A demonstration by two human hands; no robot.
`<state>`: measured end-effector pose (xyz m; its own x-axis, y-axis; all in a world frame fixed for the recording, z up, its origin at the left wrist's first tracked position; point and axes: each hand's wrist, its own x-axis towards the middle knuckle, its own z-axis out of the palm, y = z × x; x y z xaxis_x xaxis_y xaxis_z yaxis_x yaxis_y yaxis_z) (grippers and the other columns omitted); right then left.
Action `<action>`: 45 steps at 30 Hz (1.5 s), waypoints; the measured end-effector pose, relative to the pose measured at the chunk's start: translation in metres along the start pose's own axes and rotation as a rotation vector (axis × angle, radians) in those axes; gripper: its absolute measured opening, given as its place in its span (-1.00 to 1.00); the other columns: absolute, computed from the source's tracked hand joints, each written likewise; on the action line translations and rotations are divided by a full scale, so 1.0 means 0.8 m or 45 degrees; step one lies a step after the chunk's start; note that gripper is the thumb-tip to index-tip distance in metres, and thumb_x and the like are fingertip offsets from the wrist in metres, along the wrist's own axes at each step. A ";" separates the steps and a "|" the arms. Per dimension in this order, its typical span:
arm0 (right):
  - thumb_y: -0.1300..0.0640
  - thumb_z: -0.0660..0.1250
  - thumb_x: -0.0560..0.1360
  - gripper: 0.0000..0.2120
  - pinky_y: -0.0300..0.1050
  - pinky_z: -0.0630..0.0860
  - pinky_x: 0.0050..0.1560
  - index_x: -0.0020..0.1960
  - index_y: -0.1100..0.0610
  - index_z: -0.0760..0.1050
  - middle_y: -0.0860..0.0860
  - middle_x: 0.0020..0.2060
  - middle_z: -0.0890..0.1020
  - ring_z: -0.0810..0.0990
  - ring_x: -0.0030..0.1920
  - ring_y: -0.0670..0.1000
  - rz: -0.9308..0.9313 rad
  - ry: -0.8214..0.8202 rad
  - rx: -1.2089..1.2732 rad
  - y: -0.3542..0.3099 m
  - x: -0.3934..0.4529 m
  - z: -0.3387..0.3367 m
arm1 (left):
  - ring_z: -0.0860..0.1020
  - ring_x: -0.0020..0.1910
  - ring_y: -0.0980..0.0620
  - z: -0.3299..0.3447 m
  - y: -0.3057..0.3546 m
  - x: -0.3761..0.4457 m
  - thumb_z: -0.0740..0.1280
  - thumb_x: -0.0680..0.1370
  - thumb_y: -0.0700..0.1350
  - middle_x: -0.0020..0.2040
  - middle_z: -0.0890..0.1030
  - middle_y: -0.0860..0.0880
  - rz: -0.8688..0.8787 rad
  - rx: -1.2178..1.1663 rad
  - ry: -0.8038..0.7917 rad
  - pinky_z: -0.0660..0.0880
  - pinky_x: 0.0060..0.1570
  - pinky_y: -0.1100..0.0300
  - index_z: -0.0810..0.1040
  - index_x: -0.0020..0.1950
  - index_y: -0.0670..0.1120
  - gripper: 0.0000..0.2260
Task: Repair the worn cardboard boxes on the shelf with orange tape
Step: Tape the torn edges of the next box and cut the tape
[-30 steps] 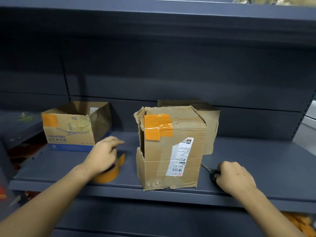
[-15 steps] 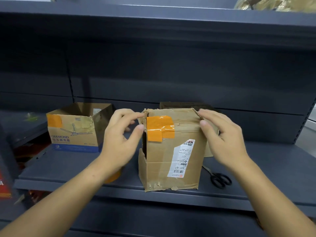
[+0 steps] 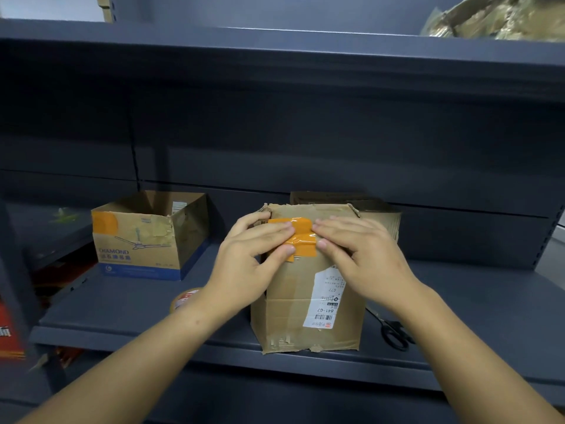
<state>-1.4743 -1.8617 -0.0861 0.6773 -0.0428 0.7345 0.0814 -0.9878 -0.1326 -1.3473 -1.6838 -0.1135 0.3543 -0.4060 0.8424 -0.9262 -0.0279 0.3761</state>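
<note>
Centre frame: left hand [image 3: 247,264] and right hand [image 3: 357,255], fingers straight, press orange tape [image 3: 301,238] onto box [image 3: 305,307]. Scissors [image 3: 394,333] lower right; roll [image 3: 183,298] lower left.

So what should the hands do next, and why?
Probably slide both hands outward to smooth the tape flat. The left hand and right hand press it with straight fingers, and it looks wrinkled near the box's torn top corner.
</note>
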 end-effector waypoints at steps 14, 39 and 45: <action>0.04 0.38 0.53 -0.75 0.18 0.51 0.22 0.17 0.02 0.69 -0.12 0.15 0.69 0.62 0.26 0.00 -0.043 0.159 0.014 -0.001 -0.012 0.005 | 0.50 0.31 -0.07 -0.002 0.001 0.002 0.50 0.43 0.03 0.17 0.65 0.13 0.091 0.085 -0.020 0.48 0.22 -0.23 0.69 0.17 -0.02 -0.67; -0.03 0.44 0.47 -0.82 0.40 0.36 0.31 0.04 -0.04 0.73 -0.20 0.06 0.71 0.63 0.20 -0.05 0.026 0.333 -0.062 -0.025 -0.026 0.009 | -0.03 0.62 -0.03 -0.037 0.029 0.020 -0.13 0.50 0.39 0.60 0.03 0.24 -0.004 0.742 -0.651 -0.08 0.55 -0.08 0.08 0.57 0.30 -0.37; -0.07 0.38 0.51 -0.80 0.18 0.44 0.30 0.00 -0.03 0.73 -0.22 0.01 0.72 0.62 0.14 -0.11 0.006 0.359 -0.015 -0.027 -0.029 0.003 | 0.38 0.21 0.27 -0.037 0.020 0.011 0.30 0.28 0.51 0.34 0.25 0.28 -0.335 0.406 -0.385 0.44 0.09 0.23 0.32 0.47 0.31 -0.22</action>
<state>-1.4902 -1.8392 -0.1016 0.4472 -0.0856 0.8903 0.0692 -0.9891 -0.1299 -1.3553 -1.6605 -0.0886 0.5715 -0.5924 0.5679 -0.8205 -0.4231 0.3843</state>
